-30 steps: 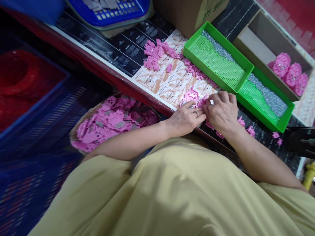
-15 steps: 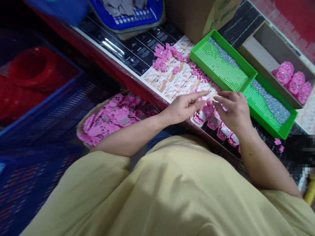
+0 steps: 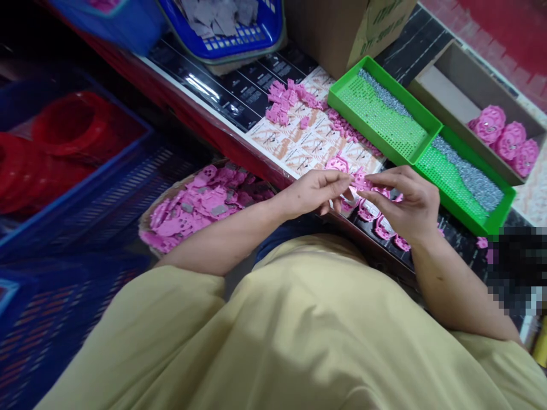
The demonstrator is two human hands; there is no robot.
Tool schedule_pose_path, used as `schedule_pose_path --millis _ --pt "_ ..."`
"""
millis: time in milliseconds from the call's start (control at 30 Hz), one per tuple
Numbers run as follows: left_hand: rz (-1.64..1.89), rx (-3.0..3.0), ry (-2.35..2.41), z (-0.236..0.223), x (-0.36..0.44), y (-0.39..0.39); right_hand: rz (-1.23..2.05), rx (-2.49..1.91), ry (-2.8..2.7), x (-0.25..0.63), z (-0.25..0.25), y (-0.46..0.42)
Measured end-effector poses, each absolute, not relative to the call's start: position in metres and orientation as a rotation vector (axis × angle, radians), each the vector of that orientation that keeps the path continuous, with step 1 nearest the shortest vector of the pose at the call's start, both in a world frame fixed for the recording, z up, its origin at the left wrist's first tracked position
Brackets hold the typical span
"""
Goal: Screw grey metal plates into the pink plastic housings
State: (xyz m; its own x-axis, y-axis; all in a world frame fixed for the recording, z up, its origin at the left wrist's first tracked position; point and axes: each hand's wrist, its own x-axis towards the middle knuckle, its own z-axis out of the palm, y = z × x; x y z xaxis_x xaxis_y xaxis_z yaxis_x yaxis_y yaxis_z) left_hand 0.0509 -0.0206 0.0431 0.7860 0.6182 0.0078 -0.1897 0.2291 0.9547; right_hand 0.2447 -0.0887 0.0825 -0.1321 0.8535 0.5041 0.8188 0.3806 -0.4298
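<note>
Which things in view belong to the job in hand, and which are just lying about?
Likely in the job:
pink piece between the left hand and right hand
row of pink parts nearby
green trays with silvery bits
loose pink pieces
boxed pink flower-like pieces

Apparently lying about:
red items in blue crate
cardboard box

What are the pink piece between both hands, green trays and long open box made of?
Pink piece: probably plastic, evenly coloured; blur hides its finish. Green trays: likely plastic, faintly glossy, regularly perforated. Long open box: apparently cardboard, matt, thin brown walls.
</note>
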Motion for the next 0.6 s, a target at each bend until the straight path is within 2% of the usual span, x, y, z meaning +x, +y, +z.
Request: schedule_pose_path --millis 133,233,600 --pt "0.602 1.157 0.457 0.041 0.056 -0.025 -0.336 -1.488 -2.100 0.242 0.079 -0.091" --pt "0.608 1.041 0.489 0.037 0.056 -0.023 -0.556 -1.289 -2.228 0.240 0.079 -0.094" --pt "0.429 1.295 0.569 0.035 0.043 -0.015 -0.258 -1.050 -2.577 0.245 0.089 -0.085"
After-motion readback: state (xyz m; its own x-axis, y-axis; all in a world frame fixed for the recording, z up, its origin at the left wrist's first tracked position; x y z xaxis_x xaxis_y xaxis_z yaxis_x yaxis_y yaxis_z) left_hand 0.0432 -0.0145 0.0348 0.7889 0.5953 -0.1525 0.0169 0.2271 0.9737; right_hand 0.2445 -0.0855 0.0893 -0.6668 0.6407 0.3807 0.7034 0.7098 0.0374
